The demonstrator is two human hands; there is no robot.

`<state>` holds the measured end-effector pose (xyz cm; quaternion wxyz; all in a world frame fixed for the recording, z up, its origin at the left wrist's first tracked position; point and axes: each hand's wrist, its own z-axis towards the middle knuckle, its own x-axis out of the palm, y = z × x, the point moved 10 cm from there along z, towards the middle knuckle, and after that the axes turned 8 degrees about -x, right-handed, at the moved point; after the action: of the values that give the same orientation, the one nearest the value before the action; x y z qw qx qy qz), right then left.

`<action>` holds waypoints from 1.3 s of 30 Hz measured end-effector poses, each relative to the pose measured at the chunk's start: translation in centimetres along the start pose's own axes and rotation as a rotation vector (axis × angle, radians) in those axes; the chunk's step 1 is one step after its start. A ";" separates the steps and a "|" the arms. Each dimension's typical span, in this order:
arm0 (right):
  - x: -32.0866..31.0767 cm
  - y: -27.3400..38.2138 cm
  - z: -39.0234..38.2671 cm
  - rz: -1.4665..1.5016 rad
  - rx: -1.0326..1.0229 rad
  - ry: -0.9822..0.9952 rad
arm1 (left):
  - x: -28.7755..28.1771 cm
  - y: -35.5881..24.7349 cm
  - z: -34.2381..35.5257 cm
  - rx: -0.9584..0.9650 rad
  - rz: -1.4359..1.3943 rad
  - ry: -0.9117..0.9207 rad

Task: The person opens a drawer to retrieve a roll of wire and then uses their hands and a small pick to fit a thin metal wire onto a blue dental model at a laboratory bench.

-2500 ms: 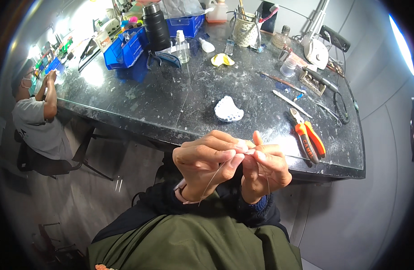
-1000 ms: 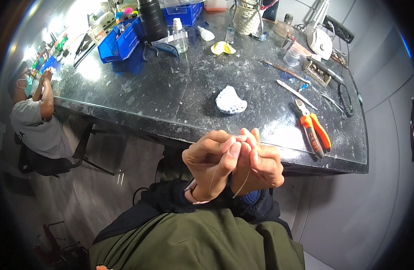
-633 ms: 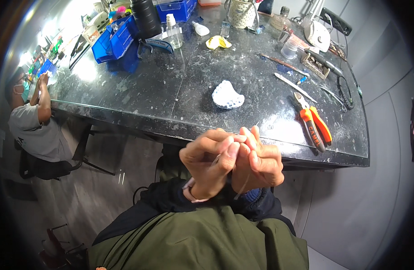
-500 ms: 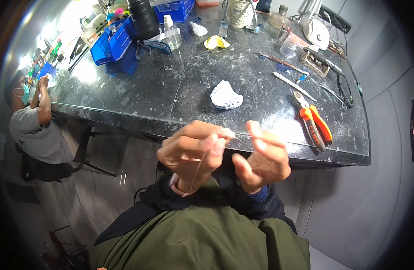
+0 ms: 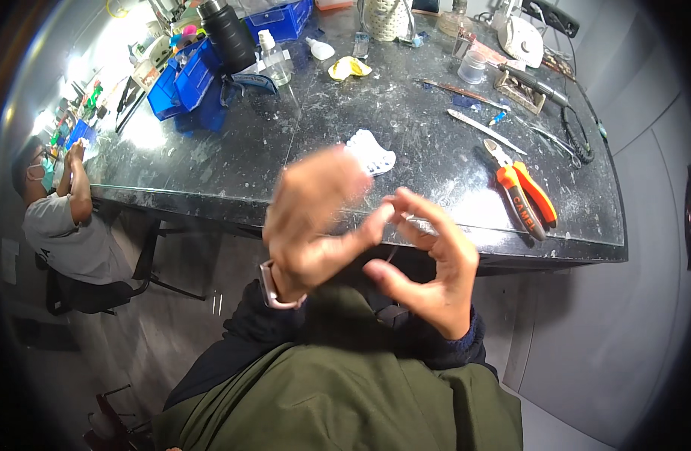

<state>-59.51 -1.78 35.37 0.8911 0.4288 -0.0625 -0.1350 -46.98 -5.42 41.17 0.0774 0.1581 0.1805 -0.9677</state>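
Note:
My left hand [image 5: 312, 218], blurred by motion, is raised over the table's near edge with its thumb stretched away from the fingers. Beside it, my right hand [image 5: 443, 270] has curved fingers and a thumb held well apart from them. The right fingertips meet or nearly meet the left thumb tip; whether a thin wire lies between them I cannot make out. Just beyond the hands stands a white dental cast [image 5: 375, 156] with a row of teeth, partly covered by my left fingers. To the right lie orange-and-black cutting pliers [image 5: 520, 192].
The dark table [image 5: 233, 161] carries a white pointed tool [image 5: 484, 131], a thin brown tool [image 5: 466, 94] and a corded handpiece [image 5: 537, 84] on the right. Blue bins [image 5: 184, 86], a black bottle [image 5: 227, 37] and a spray bottle [image 5: 274, 60] stand far left. A masked person [image 5: 67, 218] sits left.
A thin curved wire showed in my pinched left fingers before; now it cannot be made out. The left fingers have lifted and spread from the thumb. My right hand has turned, its fingers reaching left.

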 end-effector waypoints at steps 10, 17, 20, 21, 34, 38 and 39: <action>-3.4 -0.3 -0.8 0.426 0.023 -0.124 | 7.1 9.4 -2.7 -0.560 0.130 0.515; -3.3 -0.8 -1.4 0.880 0.063 -0.206 | 6.8 6.7 -2.7 -0.583 -0.204 0.484; -1.2 -0.5 -1.6 1.223 0.080 -0.055 | 7.7 3.0 -4.9 -0.831 -0.936 0.672; -0.7 -0.4 -2.0 1.226 0.103 0.022 | 7.4 2.2 -4.8 -0.773 -1.004 0.637; -2.0 2.5 -0.3 0.030 -0.024 0.170 | 6.3 1.4 -9.6 -1.198 -1.302 0.661; 0.1 2.8 0.0 -0.222 -0.028 0.367 | 6.7 1.1 -10.7 -1.157 -1.451 0.726; 0.2 2.7 -0.1 -0.251 -0.025 0.369 | 6.8 0.9 -10.6 -1.166 -1.452 0.729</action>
<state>-58.76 -0.13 37.38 0.8687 0.4398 0.1573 -0.1648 -50.21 -2.92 29.28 -0.5270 0.2341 0.6927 -0.4332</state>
